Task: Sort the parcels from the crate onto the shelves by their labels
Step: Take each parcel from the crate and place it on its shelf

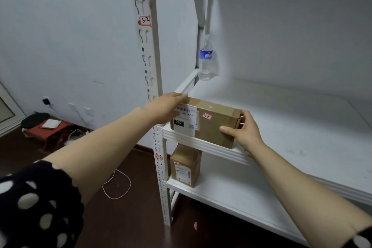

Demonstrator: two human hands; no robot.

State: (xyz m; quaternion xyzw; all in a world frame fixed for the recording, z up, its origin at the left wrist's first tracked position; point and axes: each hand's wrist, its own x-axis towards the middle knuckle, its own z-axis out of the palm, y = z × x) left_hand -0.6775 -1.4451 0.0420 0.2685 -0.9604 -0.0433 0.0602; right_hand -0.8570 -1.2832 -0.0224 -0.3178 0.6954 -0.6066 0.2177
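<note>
A brown cardboard parcel (213,125) lies at the front left corner of the white middle shelf (281,119). It carries a white shipping label and a small red-edged tag reading 3-2. My left hand (167,107) lies with straight fingers along the parcel's left end. My right hand (244,130) grips its right end, thumb on the front face. The shelf post (150,46) bears a matching tag 3-2 (145,20). A second brown parcel (185,166) stands on the lower shelf (231,193).
A plastic water bottle (205,58) stands at the back left corner of the middle shelf. On the dark floor to the left lie a red box (48,130), cables (118,185) and a wall plug. An upper shelf hangs overhead.
</note>
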